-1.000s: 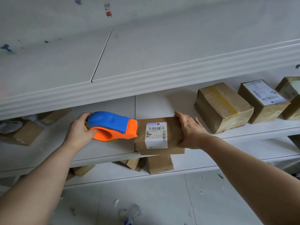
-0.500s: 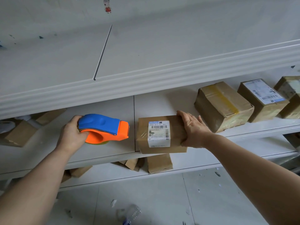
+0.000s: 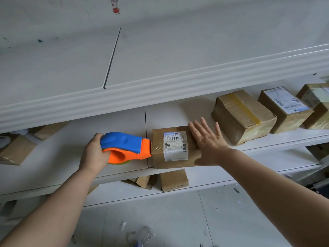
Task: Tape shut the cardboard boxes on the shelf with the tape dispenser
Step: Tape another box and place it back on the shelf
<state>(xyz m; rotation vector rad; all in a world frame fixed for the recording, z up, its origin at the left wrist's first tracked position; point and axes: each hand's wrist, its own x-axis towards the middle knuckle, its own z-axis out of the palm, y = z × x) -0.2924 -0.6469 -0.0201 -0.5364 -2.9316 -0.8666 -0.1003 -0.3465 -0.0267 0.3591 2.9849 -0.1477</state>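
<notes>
While gripping the tape dispenser (image 3: 124,147) with the left hand (image 3: 93,155), fingers (image 3: 105,154) curled round it, holds its orange nose against the labelled cardboard box (image 3: 173,147) at the shelf (image 3: 60,150) front edge, nine o'clock side, right hand (image 3: 209,146) spread flat at three o'clock.

Two arms showed, both bare along their whole visible length, wrists included. The left hand (image 3: 94,152) and the right hand (image 3: 208,145) were bare too. The forearms were smooth and slender, broadening toward the lower corners of the view. The fingers (image 3: 195,128) of the right hand were plain and slim. Any clothing lay out of sight.
</notes>
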